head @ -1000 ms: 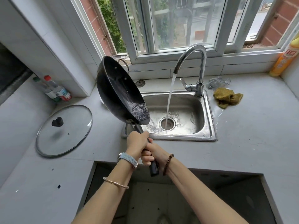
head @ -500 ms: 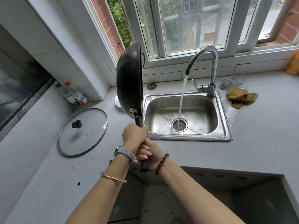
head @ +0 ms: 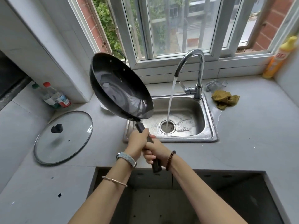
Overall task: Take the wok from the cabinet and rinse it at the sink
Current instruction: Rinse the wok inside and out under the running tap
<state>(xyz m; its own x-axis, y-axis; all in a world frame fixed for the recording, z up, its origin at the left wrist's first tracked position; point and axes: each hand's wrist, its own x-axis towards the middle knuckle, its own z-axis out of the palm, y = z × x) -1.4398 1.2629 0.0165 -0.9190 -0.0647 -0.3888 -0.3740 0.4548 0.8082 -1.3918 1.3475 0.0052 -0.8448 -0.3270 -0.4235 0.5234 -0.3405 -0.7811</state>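
Hands first: the left hand (head: 139, 139) and the right hand (head: 156, 150) are both wrapped tight around the dark handle (head: 148, 139) of the wok (head: 119, 88), the left one farther up toward the pan, the right one nearer, the two touching. A grey watch (head: 127, 158) sits on the left wrist, a bead bracelet (head: 170, 160) on the right. The wok is held up in the air and tilted, its wet black inside facing right, above the left edge of the steel sink (head: 208, 126). It is beside the water, not under it. To its right the faucet (head: 196, 73) runs a stream (head: 169, 104) straight into the drain (head: 167, 126). A glass lid (head: 64, 138) lies flat on the grey counter (head: 250, 143) at left, with two bottles (head: 53, 97) farther back against the wall. Right of the sink lies a crumpled yellow-green cloth (head: 224, 100), and a yellow bottle (head: 277, 59) stands in the far right corner by the window (head: 178, 26).
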